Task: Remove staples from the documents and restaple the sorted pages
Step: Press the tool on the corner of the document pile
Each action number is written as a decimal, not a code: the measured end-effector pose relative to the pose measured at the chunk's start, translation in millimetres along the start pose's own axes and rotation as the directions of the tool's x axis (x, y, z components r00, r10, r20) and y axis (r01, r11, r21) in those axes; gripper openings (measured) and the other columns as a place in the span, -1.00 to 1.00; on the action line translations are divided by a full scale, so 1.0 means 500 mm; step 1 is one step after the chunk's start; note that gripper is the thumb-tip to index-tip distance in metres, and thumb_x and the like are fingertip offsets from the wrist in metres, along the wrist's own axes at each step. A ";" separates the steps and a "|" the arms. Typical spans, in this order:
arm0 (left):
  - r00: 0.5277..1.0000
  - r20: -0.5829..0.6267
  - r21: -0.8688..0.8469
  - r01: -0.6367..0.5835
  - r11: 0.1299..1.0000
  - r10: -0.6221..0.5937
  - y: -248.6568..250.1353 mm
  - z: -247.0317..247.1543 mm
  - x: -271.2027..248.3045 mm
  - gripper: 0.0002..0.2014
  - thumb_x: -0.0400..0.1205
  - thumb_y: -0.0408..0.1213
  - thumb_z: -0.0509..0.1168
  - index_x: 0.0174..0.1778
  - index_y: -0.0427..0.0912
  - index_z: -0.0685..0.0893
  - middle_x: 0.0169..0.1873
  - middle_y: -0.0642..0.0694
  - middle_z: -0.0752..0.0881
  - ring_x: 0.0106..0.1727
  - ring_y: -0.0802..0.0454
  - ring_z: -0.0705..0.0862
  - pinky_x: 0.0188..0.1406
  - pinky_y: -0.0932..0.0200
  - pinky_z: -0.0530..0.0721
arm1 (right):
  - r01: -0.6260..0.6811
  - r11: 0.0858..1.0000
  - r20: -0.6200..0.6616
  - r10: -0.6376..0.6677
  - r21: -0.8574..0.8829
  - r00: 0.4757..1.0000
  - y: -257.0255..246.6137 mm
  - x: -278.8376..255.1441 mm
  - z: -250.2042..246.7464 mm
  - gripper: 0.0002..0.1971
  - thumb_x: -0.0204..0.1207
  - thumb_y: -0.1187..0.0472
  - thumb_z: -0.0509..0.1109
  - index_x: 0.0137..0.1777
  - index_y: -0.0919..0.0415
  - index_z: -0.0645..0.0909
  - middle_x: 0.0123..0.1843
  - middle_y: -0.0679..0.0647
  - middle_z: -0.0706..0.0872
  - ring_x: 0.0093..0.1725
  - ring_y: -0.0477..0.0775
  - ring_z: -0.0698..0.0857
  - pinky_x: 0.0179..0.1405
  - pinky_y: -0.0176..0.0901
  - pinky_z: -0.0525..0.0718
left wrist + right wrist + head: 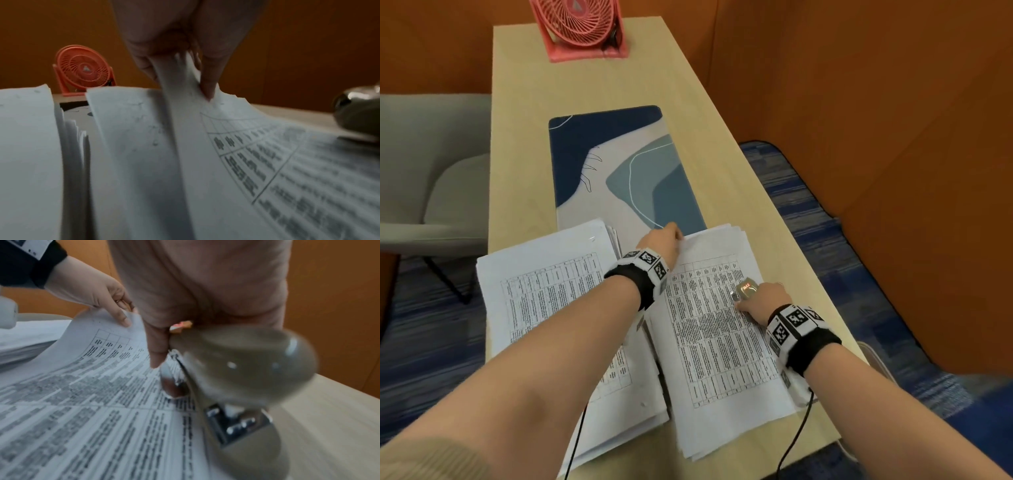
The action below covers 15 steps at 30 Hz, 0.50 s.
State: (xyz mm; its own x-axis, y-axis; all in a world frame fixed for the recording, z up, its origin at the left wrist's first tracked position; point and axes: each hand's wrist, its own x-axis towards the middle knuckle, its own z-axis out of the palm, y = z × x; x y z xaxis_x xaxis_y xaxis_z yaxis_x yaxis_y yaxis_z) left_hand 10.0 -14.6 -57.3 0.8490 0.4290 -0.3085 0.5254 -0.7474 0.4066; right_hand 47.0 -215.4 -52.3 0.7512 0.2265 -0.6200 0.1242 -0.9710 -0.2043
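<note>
Two stacks of printed table pages lie on the wooden desk: a left stack [544, 301] and a right stack [719, 335]. My left hand [662, 240] reaches across and pinches the far left corner of the right stack's top sheets [185, 91], lifting them. My right hand [763, 299] grips a grey metal stapler [744, 289] at the right stack's right edge. In the right wrist view the stapler [236, 378] rests on the page with my fingers [157, 345] round it, and the left hand [96, 293] holds the curled corner.
A patterned blue desk mat [626, 171] lies beyond the papers. A pink desk fan [578, 27] stands at the desk's far end. A grey chair [431, 185] is to the left. Orange partition walls surround the desk. Cables hang off the near edge.
</note>
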 end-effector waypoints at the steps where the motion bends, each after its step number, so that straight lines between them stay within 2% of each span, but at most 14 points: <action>1: 1.000 0.009 -0.024 0.014 1.000 -0.014 0.002 -0.012 -0.005 -0.64 0.60 -0.37 0.17 0.33 -0.11 0.47 0.13 -0.21 0.67 0.10 -0.20 0.62 -0.01 0.10 0.51 | 0.035 0.999 -0.026 -0.034 0.028 0.999 -0.005 0.000 0.002 -0.56 0.55 -0.05 0.35 0.17 0.34 0.57 -0.16 0.10 0.52 0.16 0.17 0.63 0.08 -0.18 0.58; 3: 0.997 0.068 -0.080 0.039 0.996 -0.034 0.004 -0.036 -0.016 -0.54 0.58 -0.30 0.23 0.44 -0.07 0.44 0.24 -0.14 0.64 0.27 -0.16 0.58 0.19 0.07 0.50 | 0.119 0.982 -0.093 -0.106 0.149 0.990 -0.018 -0.001 0.002 -0.70 0.54 0.02 0.40 -0.05 0.30 0.59 -0.22 0.07 0.53 -0.10 0.05 0.67 -0.21 -0.42 0.56; 4: 0.994 0.099 -0.127 0.046 0.991 -0.034 0.003 -0.047 -0.024 -0.57 0.57 -0.28 0.25 0.40 -0.07 0.51 0.23 -0.11 0.65 0.29 -0.13 0.58 0.25 0.07 0.50 | 0.151 0.966 -0.116 -0.129 0.208 0.985 -0.028 -0.005 0.001 -0.75 0.53 0.05 0.42 -0.13 0.26 0.56 -0.24 0.04 0.55 -0.23 -0.03 0.63 -0.36 -0.49 0.49; 5: 0.992 0.121 -0.181 0.044 0.982 -0.022 0.002 -0.058 -0.033 -0.64 0.56 -0.27 0.26 0.30 -0.06 0.61 0.15 -0.09 0.68 0.26 -0.11 0.60 0.26 0.06 0.52 | 0.180 0.948 -0.144 -0.146 0.262 0.979 -0.040 -0.012 0.000 -0.76 0.51 0.05 0.44 -0.14 0.23 0.55 -0.23 0.03 0.58 -0.27 -0.05 0.59 -0.38 -0.46 0.47; 7: 0.993 0.120 -0.269 0.031 0.963 0.002 0.000 -0.075 -0.057 -0.82 0.53 -0.28 0.28 -0.01 -0.02 0.72 -0.08 -0.05 0.71 0.14 -0.11 0.66 0.24 -0.02 0.57 | 0.248 0.916 -0.183 -0.198 0.316 0.963 -0.065 -0.024 0.000 -0.68 0.45 -0.02 0.48 -0.03 0.24 0.60 -0.08 0.06 0.61 -0.08 0.04 0.63 -0.10 -0.27 0.56; 9: 0.995 0.100 -0.349 0.032 0.937 0.004 -0.005 -0.093 -0.086 -0.86 0.50 -0.32 0.30 -0.26 0.04 0.67 -0.20 -0.04 0.70 0.05 -0.11 0.70 0.20 -0.08 0.61 | 0.290 0.920 -0.271 -0.219 0.262 0.937 -0.082 -0.037 -0.004 -0.55 0.40 -0.13 0.48 0.08 0.23 0.62 0.19 0.14 0.49 0.18 0.14 0.55 0.24 -0.06 0.51; 11: 0.996 0.089 -0.468 0.044 0.883 -0.003 -0.012 -0.110 -0.119 -0.84 0.46 -0.35 0.31 -0.31 0.04 0.67 -0.24 -0.06 0.72 -0.06 -0.08 0.71 0.15 -0.08 0.66 | 0.313 0.926 -0.352 -0.226 0.213 0.908 -0.090 -0.058 -0.017 -0.50 0.38 -0.20 0.46 0.15 0.17 0.62 0.41 0.13 0.29 0.38 0.17 0.36 0.42 0.06 0.34; 12: 0.997 0.079 -0.513 0.048 0.857 -0.008 -0.017 -0.119 -0.134 -0.86 0.43 -0.34 0.31 -0.30 0.01 0.69 -0.26 -0.07 0.73 -0.12 -0.06 0.71 0.13 -0.08 0.68 | 0.336 0.911 -0.352 -0.241 0.238 0.904 -0.091 -0.064 -0.024 -0.50 0.38 -0.20 0.46 0.18 0.14 0.61 0.48 0.10 0.23 0.44 0.17 0.31 0.45 0.09 0.26; 13: 0.997 0.070 -0.545 0.052 0.837 -0.017 -0.021 -0.127 -0.150 -0.88 0.41 -0.35 0.31 -0.27 -0.04 0.71 -0.28 -0.09 0.73 -0.16 -0.05 0.69 0.13 -0.07 0.69 | 0.364 0.890 -0.336 -0.265 0.276 0.904 -0.090 -0.074 -0.032 -0.51 0.38 -0.20 0.46 0.19 0.10 0.60 0.50 0.07 0.24 0.45 0.17 0.30 0.47 0.11 0.23; 15: 0.997 0.067 -0.576 0.069 0.815 -0.037 -0.032 -0.137 -0.182 -0.87 0.41 -0.38 0.31 -0.23 -0.12 0.73 -0.30 -0.10 0.73 -0.20 -0.03 0.68 0.14 -0.07 0.68 | 0.417 0.834 -0.313 -0.313 0.362 0.897 -0.088 -0.089 -0.043 -0.62 0.39 -0.16 0.48 0.07 0.04 0.59 0.36 0.06 0.36 0.35 0.16 0.43 0.41 0.09 0.36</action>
State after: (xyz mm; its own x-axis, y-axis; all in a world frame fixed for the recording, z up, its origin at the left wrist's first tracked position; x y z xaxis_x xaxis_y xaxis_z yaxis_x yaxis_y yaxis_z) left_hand -71.8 -7.1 23.5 0.8231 0.4215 -0.3805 0.5192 -0.2870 0.8051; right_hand 22.1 -184.3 0.8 0.8376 0.4829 -0.2554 0.1821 -0.6875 -0.7030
